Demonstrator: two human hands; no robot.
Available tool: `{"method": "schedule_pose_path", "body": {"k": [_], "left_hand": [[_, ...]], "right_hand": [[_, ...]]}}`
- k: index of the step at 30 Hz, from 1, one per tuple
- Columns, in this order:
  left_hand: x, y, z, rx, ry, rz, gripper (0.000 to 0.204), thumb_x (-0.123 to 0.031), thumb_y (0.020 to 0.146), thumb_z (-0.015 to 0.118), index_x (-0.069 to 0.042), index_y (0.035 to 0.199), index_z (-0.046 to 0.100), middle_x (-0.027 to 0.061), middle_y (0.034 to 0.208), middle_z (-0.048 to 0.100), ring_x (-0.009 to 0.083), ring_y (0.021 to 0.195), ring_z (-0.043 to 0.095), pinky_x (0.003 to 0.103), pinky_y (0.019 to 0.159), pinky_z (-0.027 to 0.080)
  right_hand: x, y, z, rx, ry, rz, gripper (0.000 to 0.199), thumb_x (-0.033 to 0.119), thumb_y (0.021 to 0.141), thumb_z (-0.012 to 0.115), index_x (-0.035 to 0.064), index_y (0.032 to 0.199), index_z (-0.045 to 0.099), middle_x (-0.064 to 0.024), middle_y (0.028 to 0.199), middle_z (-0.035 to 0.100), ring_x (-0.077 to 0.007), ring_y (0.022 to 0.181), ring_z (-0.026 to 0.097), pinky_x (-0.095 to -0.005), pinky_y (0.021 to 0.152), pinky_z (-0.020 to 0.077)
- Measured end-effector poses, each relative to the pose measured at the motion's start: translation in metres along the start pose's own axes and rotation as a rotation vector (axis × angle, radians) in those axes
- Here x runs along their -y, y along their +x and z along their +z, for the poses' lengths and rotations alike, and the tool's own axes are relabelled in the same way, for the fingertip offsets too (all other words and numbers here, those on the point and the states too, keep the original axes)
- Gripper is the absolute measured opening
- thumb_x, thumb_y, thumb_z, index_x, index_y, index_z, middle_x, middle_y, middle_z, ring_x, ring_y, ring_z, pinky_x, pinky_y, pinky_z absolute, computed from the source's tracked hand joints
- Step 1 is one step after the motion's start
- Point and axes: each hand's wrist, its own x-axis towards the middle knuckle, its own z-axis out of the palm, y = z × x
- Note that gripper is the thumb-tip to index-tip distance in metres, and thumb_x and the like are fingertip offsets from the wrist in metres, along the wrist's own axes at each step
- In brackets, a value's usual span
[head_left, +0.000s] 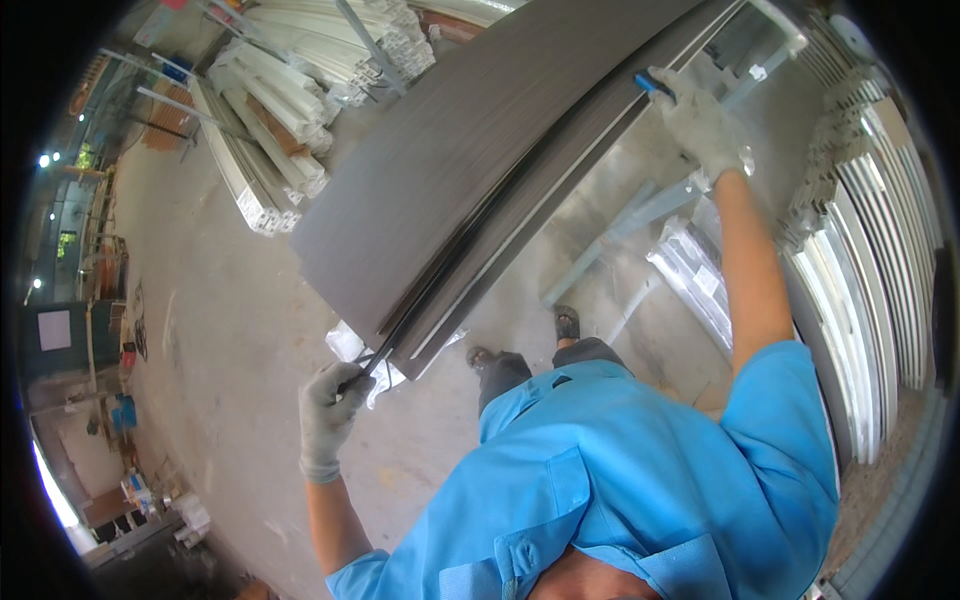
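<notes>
A long dark grey panel with a wood-like grain lies in front of me, running from lower left to upper right. Along its near side are narrower dark boards, one with a pale edge. My left hand, in a pale work glove, is closed on the end of a thin black strip that stretches along the boards. At the far right end, my gloved right hand is closed around a small blue-and-black tool at the boards' near edge. Its working tip cannot be made out.
Bundles of wrapped white profiles lie on the floor at far left. Stacked long profiles stand close on my right. Pale bars of a support frame and a plastic-wrapped bundle are below the panel. Wrapping hangs at its near corner.
</notes>
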Motion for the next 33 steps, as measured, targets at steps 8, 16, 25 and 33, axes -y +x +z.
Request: {"method": "schedule_pose_path", "body": {"k": [8,16,25,33], "left_hand": [[0.015,0.045,-0.015,-0.013,0.023,0.629,0.012,-0.003,0.074,0.079,0.001,0.081,0.070,0.0214,0.119,0.063,0.0305,0.097,0.065,0.038,0.072,0.051],[0.040,0.066,-0.023,0.113,0.088,0.858,0.013,-0.010,0.071,0.080,-0.003,0.079,0.071,0.0187,0.109,0.065,0.0412,0.107,0.061,0.052,0.099,0.047],[0.056,0.072,-0.013,0.134,-0.107,1.001,0.011,-0.010,0.075,0.076,-0.003,0.076,0.068,0.0141,0.101,0.068,0.0394,0.104,0.062,0.058,0.114,0.035],[0.039,0.041,-0.013,0.078,-0.015,1.004,0.011,-0.010,0.081,0.074,-0.003,0.084,0.065,0.0125,0.093,0.065,0.0380,0.096,0.062,0.050,0.088,0.046]], "right_hand": [[0.063,-0.020,0.006,0.028,-0.005,0.122,0.041,0.031,0.099,0.055,0.0180,0.137,0.062,-0.0165,0.117,0.072,-0.0363,0.111,0.067,-0.0453,0.100,0.0509],[0.182,-0.128,0.006,0.017,0.009,0.079,0.040,0.028,0.099,0.057,0.0139,0.136,0.062,-0.0202,0.104,0.072,-0.0396,0.100,0.069,-0.0490,0.090,0.0532],[0.307,-0.259,-0.005,0.176,0.094,0.105,0.040,0.032,0.098,0.061,0.0159,0.135,0.061,-0.0222,0.090,0.068,-0.0402,0.087,0.069,-0.0506,0.080,0.0538],[0.189,-0.150,-0.003,-0.014,0.022,0.456,0.043,0.037,0.099,0.055,0.0218,0.139,0.059,-0.0187,0.123,0.069,-0.0398,0.113,0.066,-0.0471,0.101,0.0501]]}}
